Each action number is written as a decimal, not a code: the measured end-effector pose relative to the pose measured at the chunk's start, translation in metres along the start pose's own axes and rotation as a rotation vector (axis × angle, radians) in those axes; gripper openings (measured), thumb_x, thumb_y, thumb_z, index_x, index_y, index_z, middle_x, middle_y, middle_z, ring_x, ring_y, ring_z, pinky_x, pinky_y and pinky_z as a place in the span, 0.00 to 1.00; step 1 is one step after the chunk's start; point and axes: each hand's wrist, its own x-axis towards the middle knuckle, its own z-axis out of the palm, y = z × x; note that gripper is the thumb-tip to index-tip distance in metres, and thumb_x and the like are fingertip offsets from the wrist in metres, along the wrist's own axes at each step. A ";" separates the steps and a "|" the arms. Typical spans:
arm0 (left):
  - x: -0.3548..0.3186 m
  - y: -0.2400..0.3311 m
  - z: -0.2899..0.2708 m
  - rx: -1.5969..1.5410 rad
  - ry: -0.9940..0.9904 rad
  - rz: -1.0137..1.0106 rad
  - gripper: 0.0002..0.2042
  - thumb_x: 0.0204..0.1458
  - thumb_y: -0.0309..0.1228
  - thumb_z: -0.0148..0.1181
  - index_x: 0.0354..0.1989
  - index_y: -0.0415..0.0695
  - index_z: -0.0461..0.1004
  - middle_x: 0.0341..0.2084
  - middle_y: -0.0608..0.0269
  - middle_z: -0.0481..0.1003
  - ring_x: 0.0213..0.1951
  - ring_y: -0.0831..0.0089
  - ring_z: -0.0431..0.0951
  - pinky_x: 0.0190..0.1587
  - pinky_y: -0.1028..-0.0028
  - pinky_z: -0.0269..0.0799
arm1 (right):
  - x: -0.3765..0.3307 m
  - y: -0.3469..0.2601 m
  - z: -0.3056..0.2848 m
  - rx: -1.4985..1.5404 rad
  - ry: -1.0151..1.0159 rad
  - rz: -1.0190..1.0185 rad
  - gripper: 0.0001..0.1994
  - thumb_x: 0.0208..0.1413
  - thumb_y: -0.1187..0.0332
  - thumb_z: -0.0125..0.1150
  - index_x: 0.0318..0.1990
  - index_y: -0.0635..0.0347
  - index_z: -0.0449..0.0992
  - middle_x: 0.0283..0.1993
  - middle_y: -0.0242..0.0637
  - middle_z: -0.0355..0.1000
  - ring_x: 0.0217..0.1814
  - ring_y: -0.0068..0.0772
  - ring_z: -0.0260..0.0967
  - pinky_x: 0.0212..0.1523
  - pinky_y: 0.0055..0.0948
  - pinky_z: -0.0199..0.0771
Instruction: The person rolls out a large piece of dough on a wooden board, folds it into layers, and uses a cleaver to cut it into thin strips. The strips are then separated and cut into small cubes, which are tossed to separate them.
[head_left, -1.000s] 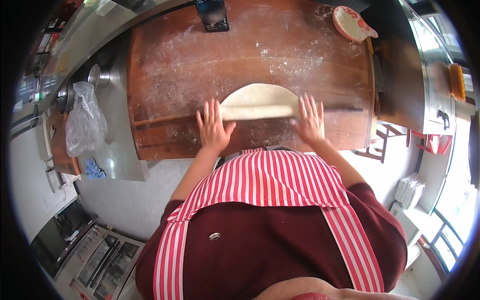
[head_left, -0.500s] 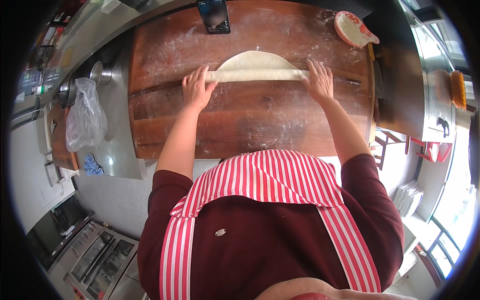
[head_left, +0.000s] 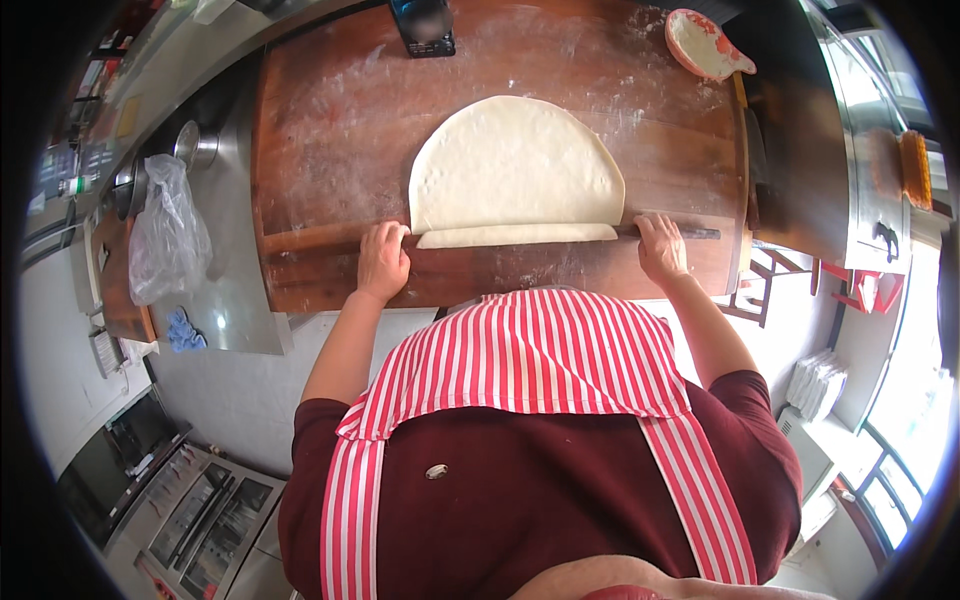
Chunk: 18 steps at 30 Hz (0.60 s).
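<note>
A broad sheet of pale dough (head_left: 515, 165) lies on the floured wooden board, its far edge rounded. Its near edge is wound round a long dark rolling pin (head_left: 702, 234), which runs crosswise close to the board's front edge. My left hand (head_left: 381, 262) is closed on the pin just left of the dough. To the right of the dough, my right hand (head_left: 661, 248) has its fingers curled over the pin, whose bare end sticks out past it. The wound dough hides the pin's middle.
A phone (head_left: 424, 28) leans at the board's far edge. A red scoop-shaped bowl (head_left: 700, 45) with flour sits at the far right corner. Left of the wooden board (head_left: 330, 130), a metal counter holds a clear plastic bag (head_left: 170, 240), a metal pot (head_left: 198, 146) and a blue cloth (head_left: 184, 330).
Both hands have drawn the rolling pin toward me, from mid-board to near the front edge. More of the flat dough now shows beyond the wound part.
</note>
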 end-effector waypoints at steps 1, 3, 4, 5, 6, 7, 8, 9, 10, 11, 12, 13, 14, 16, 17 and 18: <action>-0.008 0.002 0.002 -0.001 0.000 0.005 0.17 0.42 0.20 0.55 0.43 0.44 0.71 0.43 0.56 0.71 0.48 0.55 0.70 0.51 0.58 0.64 | -0.008 -0.003 0.001 0.000 -0.023 0.009 0.15 0.46 0.78 0.55 0.44 0.59 0.72 0.43 0.41 0.71 0.48 0.46 0.68 0.48 0.42 0.68; -0.024 0.006 0.006 -0.004 -0.002 0.016 0.17 0.41 0.21 0.56 0.43 0.44 0.71 0.42 0.57 0.71 0.48 0.55 0.70 0.51 0.58 0.65 | -0.020 -0.011 0.000 0.004 -0.003 -0.009 0.14 0.44 0.78 0.55 0.42 0.58 0.72 0.41 0.40 0.71 0.46 0.46 0.69 0.47 0.42 0.68; -0.031 0.009 0.007 -0.001 -0.007 0.016 0.16 0.41 0.21 0.56 0.43 0.44 0.71 0.42 0.58 0.71 0.48 0.56 0.71 0.51 0.59 0.65 | -0.024 -0.016 -0.002 0.021 -0.001 -0.015 0.14 0.44 0.78 0.54 0.41 0.58 0.73 0.40 0.40 0.71 0.45 0.45 0.69 0.47 0.41 0.68; -0.039 0.012 0.007 -0.007 -0.023 0.019 0.16 0.41 0.21 0.56 0.42 0.44 0.71 0.42 0.58 0.71 0.48 0.57 0.71 0.51 0.59 0.65 | -0.028 -0.021 -0.004 0.038 0.001 -0.021 0.13 0.44 0.78 0.54 0.40 0.58 0.73 0.40 0.39 0.71 0.45 0.45 0.69 0.46 0.41 0.68; -0.045 0.017 0.007 -0.014 -0.042 0.022 0.16 0.41 0.21 0.56 0.42 0.44 0.71 0.42 0.59 0.71 0.48 0.57 0.71 0.51 0.59 0.65 | -0.033 -0.023 -0.004 0.042 0.002 -0.030 0.13 0.44 0.78 0.54 0.40 0.58 0.73 0.40 0.39 0.71 0.45 0.45 0.69 0.46 0.41 0.68; -0.052 0.021 0.007 -0.021 -0.061 0.025 0.16 0.41 0.21 0.56 0.42 0.44 0.71 0.42 0.59 0.71 0.48 0.57 0.71 0.51 0.59 0.65 | -0.038 -0.026 -0.004 0.047 0.003 -0.038 0.13 0.44 0.78 0.54 0.40 0.57 0.73 0.39 0.39 0.71 0.45 0.44 0.69 0.46 0.41 0.68; -0.059 0.023 0.008 -0.025 -0.077 0.047 0.17 0.41 0.21 0.57 0.43 0.45 0.72 0.41 0.60 0.71 0.47 0.58 0.71 0.50 0.60 0.66 | -0.042 -0.028 -0.004 0.052 0.004 -0.045 0.13 0.44 0.78 0.55 0.40 0.57 0.73 0.39 0.39 0.71 0.44 0.44 0.69 0.45 0.41 0.68; -0.064 0.025 0.009 -0.021 -0.105 0.047 0.17 0.41 0.21 0.57 0.43 0.45 0.72 0.41 0.60 0.71 0.47 0.59 0.71 0.50 0.61 0.66 | -0.047 -0.028 -0.002 0.039 -0.010 -0.040 0.13 0.44 0.78 0.55 0.39 0.57 0.73 0.38 0.39 0.71 0.44 0.44 0.69 0.45 0.41 0.67; -0.068 0.027 0.010 -0.016 -0.133 0.047 0.17 0.41 0.21 0.57 0.43 0.45 0.72 0.41 0.60 0.71 0.47 0.59 0.71 0.49 0.61 0.66 | -0.050 -0.026 0.000 0.027 -0.024 -0.034 0.13 0.44 0.78 0.55 0.39 0.57 0.73 0.38 0.39 0.71 0.44 0.44 0.69 0.45 0.41 0.67; -0.073 0.029 0.011 -0.011 -0.162 0.047 0.17 0.41 0.21 0.58 0.43 0.45 0.72 0.41 0.60 0.71 0.47 0.59 0.71 0.49 0.61 0.66 | -0.054 -0.025 0.002 0.015 -0.039 -0.027 0.12 0.44 0.78 0.55 0.39 0.57 0.73 0.38 0.39 0.71 0.44 0.44 0.69 0.45 0.41 0.67; -0.076 0.032 0.012 -0.005 -0.153 0.081 0.18 0.40 0.21 0.58 0.43 0.45 0.72 0.40 0.60 0.72 0.46 0.60 0.72 0.47 0.63 0.67 | -0.057 -0.024 0.002 0.008 -0.037 -0.010 0.12 0.44 0.78 0.55 0.39 0.56 0.73 0.37 0.39 0.70 0.44 0.44 0.69 0.46 0.41 0.67; -0.082 0.034 0.015 -0.024 -0.175 0.091 0.18 0.40 0.21 0.59 0.43 0.45 0.72 0.40 0.61 0.72 0.45 0.60 0.72 0.47 0.63 0.67 | -0.060 -0.022 0.003 0.000 -0.036 0.007 0.12 0.43 0.78 0.56 0.39 0.56 0.74 0.37 0.39 0.70 0.44 0.44 0.69 0.46 0.41 0.67; -0.088 0.035 0.019 -0.043 -0.198 0.101 0.18 0.40 0.22 0.59 0.44 0.45 0.72 0.39 0.61 0.72 0.45 0.61 0.72 0.47 0.63 0.67 | -0.062 -0.020 0.004 -0.007 -0.035 0.024 0.12 0.43 0.78 0.56 0.38 0.56 0.74 0.37 0.39 0.70 0.44 0.44 0.69 0.47 0.41 0.66; -0.096 0.041 0.022 -0.085 -0.196 0.149 0.19 0.40 0.22 0.59 0.45 0.44 0.71 0.38 0.60 0.73 0.43 0.58 0.74 0.43 0.62 0.71 | -0.059 -0.013 0.005 -0.102 0.062 0.054 0.12 0.44 0.78 0.56 0.39 0.56 0.74 0.37 0.39 0.70 0.46 0.44 0.69 0.52 0.42 0.65; -0.098 0.043 0.024 -0.151 -0.183 0.131 0.19 0.41 0.22 0.59 0.46 0.44 0.71 0.39 0.59 0.73 0.42 0.57 0.75 0.42 0.61 0.72 | -0.055 -0.010 0.006 -0.149 0.110 0.066 0.12 0.45 0.78 0.57 0.39 0.56 0.75 0.38 0.40 0.71 0.47 0.45 0.68 0.54 0.42 0.64; -0.103 0.046 0.026 -0.215 -0.169 0.107 0.19 0.42 0.22 0.58 0.46 0.44 0.71 0.40 0.58 0.73 0.42 0.55 0.76 0.42 0.60 0.73 | -0.044 -0.011 0.001 -0.182 0.197 0.082 0.14 0.45 0.77 0.59 0.43 0.57 0.75 0.40 0.40 0.71 0.49 0.45 0.68 0.57 0.43 0.62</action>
